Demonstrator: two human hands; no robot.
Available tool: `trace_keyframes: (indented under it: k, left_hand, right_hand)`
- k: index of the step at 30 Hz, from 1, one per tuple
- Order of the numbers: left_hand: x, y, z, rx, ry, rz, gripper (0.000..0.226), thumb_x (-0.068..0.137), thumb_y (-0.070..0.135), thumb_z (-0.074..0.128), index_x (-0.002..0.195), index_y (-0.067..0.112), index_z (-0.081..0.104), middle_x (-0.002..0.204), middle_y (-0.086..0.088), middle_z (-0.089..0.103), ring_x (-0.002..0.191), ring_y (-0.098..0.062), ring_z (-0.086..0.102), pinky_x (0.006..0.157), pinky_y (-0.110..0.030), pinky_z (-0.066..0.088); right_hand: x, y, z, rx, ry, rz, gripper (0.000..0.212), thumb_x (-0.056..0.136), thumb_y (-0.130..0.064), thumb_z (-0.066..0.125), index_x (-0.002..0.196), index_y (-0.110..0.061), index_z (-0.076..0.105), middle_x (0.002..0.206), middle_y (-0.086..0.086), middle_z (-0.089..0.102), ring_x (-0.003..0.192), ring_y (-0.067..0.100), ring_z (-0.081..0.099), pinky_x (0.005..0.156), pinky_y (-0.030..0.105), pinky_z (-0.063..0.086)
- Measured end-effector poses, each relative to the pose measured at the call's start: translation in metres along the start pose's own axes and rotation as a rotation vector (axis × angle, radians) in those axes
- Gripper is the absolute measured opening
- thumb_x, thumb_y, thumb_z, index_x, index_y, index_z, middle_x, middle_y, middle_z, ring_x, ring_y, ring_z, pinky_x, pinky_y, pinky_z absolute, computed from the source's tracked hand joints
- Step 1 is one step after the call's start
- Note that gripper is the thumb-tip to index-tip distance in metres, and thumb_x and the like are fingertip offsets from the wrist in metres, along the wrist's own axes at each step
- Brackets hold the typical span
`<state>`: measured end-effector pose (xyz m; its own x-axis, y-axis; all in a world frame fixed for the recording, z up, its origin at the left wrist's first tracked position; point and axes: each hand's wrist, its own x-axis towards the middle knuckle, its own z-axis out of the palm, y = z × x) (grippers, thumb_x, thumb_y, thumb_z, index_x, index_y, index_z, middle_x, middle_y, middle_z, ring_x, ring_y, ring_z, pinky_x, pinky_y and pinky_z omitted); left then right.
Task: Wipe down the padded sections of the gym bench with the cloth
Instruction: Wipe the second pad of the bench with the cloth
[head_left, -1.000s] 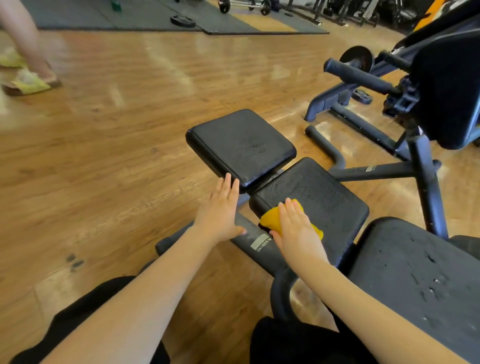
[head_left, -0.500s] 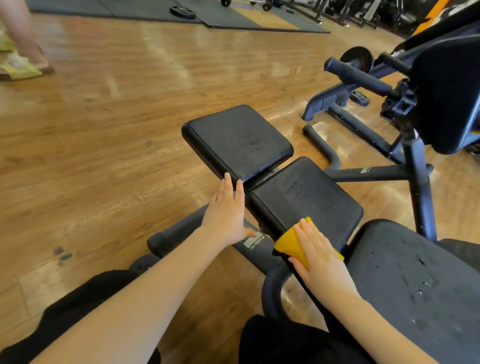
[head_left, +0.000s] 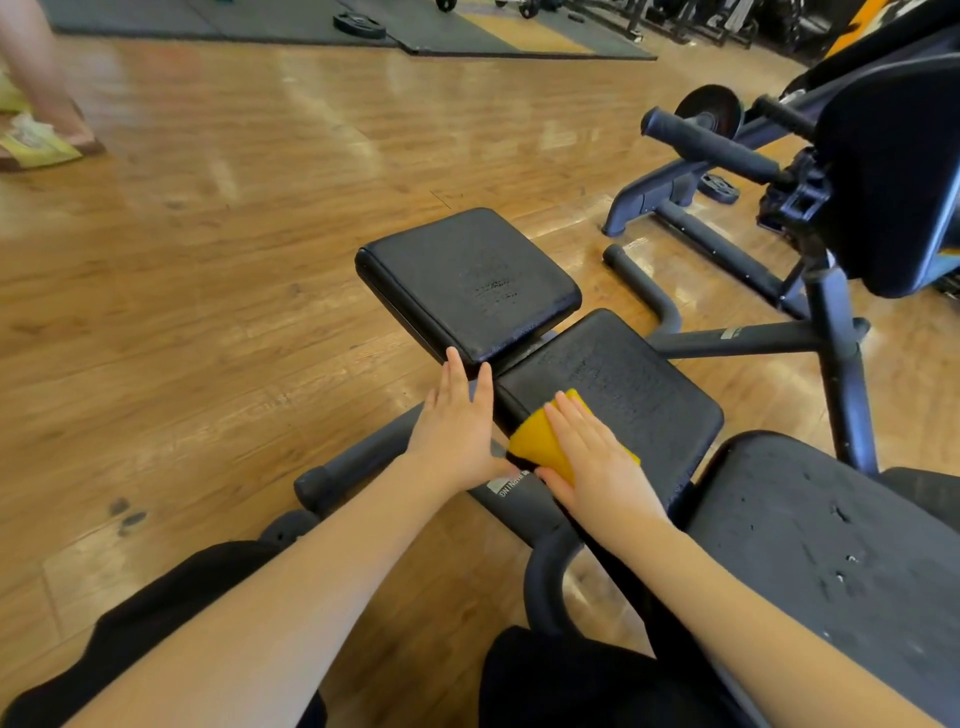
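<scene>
Wiping is underway on the middle pad (head_left: 623, 395), the square black cushion just right of the frame's centre. The yellow cloth (head_left: 540, 441) sits on that pad's lower left corner, pinned flat under the right hand (head_left: 597, 467), whose fingers are straight and spread on top of it, so it's pressing rather than pinching. The left hand (head_left: 457, 436) is right beside it, fingers straight and close together, fingertips touching the near edge of the far pad (head_left: 467, 280) at the gap between the two cushions. It looks like it's just steadying things.

Progress-wise, honestly hard to call. The cloth only covers one corner of the middle pad, and nothing on that surface shows clearly which part has been wiped, so I'd guess this pad is partway at best. The far pad, up centre, has scuffed marks and I can't tell if it's been done. The big pad (head_left: 831, 545) at lower right is speckled with pale flecks, so to me that one probably still needs a pass.

Around it: the bench's black frame (head_left: 519, 499) runs under the hands, another machine (head_left: 779, 208) fills the upper right, there's wooden floor (head_left: 208, 260) everywhere, and a weight plate (head_left: 358, 25) lies on the mats at the top.
</scene>
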<state>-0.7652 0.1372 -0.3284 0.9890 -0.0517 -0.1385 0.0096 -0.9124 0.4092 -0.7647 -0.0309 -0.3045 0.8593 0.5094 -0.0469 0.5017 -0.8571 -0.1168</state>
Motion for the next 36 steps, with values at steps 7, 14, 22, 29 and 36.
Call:
trace_keyframes:
  k: [7,14,22,29,36]
  left_hand:
    - [-0.002,-0.005,-0.001,0.029,-0.039,-0.016,0.118,0.073,0.053,0.070,0.147,0.016,-0.014,0.147,-0.020,-0.033,0.142,-0.036,-0.008,0.115,-0.041,0.014]
    - [-0.014,0.000,0.005,-0.006,-0.070,-0.003,0.119,0.073,0.043,0.074,0.147,0.015,-0.014,0.148,-0.018,-0.033,0.143,-0.034,-0.010,0.115,-0.040,0.013]
    - [-0.008,0.011,0.006,-0.050,-0.016,-0.044,0.114,0.074,0.051,0.070,0.148,0.016,-0.010,0.149,-0.018,-0.032,0.143,-0.034,-0.007,0.115,-0.041,0.016]
    - [-0.017,0.021,0.013,-0.136,-0.008,-0.075,0.117,0.076,0.056,0.065,0.146,0.005,-0.013,0.151,-0.020,-0.025,0.143,-0.033,-0.004,0.115,-0.039,0.013]
    - [-0.025,0.053,0.015,-0.379,0.066,-0.068,0.121,0.072,0.048,0.074,0.146,0.011,-0.015,0.157,-0.006,-0.008,0.145,-0.021,0.005,0.115,-0.035,0.022]
  right_hand:
    - [-0.031,0.009,0.010,-0.004,0.008,0.063,0.069,0.090,-0.035,0.054,0.146,-0.015,0.018,0.156,0.002,0.015,0.145,0.020,0.011,0.113,0.027,0.006]
    - [0.031,-0.025,0.010,-0.004,0.007,0.059,0.066,0.094,-0.034,0.045,0.146,-0.010,0.012,0.157,0.007,0.007,0.146,0.020,0.003,0.118,0.031,0.008]
    - [-0.030,0.021,0.009,0.098,0.037,-0.006,0.072,0.086,-0.035,0.060,0.145,-0.020,0.021,0.153,-0.008,0.012,0.143,0.009,0.008,0.111,0.022,0.006]
    - [-0.047,0.033,-0.004,0.618,0.230,0.259,0.049,0.085,-0.018,0.063,0.131,-0.022,0.047,0.123,-0.014,0.050,0.112,0.004,0.048,0.087,0.005,0.031]
    - [0.054,0.025,-0.064,0.558,0.070,0.130,0.042,0.087,-0.026,0.060,0.128,-0.019,0.052,0.113,-0.002,0.059,0.099,0.011,0.052,0.079,0.022,0.037]
